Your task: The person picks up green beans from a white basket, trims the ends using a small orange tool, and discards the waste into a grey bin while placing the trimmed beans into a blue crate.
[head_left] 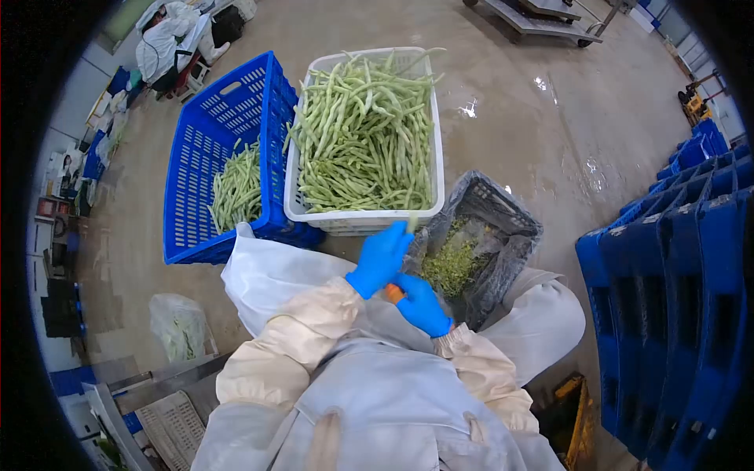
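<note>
My left hand [381, 259], in a blue glove, is closed around green beans [413, 224] whose pale green ends poke out past the fingers, near the front rim of the white crate. Just below and to its right, my right hand [422, 304], also blue-gloved, is closed with a small orange object [394, 293] showing at its fingers; I cannot tell what kind it is. The white crate [365, 216] ahead is heaped with long green beans [365, 133]. To its left, a tilted blue crate [208, 165] holds a smaller pile of beans [238, 187].
At my right knee, a dark crate lined with clear plastic [514, 224] holds small green trimmings [452, 263]. Blue pallets [667, 298] stand at the right. A plastic bag [179, 326] sits on the left floor. A metal cart [542, 20] and wet floor lie beyond.
</note>
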The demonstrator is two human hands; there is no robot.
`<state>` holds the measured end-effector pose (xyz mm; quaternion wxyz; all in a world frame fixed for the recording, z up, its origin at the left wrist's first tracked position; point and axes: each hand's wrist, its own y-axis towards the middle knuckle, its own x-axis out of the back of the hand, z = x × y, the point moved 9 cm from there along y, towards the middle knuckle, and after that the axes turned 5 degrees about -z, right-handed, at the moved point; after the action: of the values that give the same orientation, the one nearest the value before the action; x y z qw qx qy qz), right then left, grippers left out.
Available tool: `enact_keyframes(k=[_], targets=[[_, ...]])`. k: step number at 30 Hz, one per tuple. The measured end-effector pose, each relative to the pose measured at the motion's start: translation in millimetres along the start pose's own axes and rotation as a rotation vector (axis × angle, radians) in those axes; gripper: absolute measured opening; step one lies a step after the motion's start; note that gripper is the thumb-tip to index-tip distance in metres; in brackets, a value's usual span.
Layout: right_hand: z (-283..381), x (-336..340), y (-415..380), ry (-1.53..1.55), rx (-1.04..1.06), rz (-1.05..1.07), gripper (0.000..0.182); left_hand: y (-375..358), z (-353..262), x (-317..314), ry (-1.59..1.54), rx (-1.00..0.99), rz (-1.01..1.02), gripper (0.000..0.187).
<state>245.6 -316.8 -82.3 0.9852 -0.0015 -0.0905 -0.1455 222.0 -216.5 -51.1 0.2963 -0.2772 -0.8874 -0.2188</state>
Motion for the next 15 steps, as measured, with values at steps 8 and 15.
enact_keyframes(k=[8, 15], targets=[[-101.0, 143.8, -26.6, 0.565, -0.379, -0.803, 0.013, 0.4, 17.4, 54.5, -0.004, -0.286, -0.04, 0.021], [-100.4, 145.2, -34.3, -1.102, -0.48, -0.437, 0.017, 81.7, 114.5, 248.6, 1.033, 0.107, -0.246, 0.03]])
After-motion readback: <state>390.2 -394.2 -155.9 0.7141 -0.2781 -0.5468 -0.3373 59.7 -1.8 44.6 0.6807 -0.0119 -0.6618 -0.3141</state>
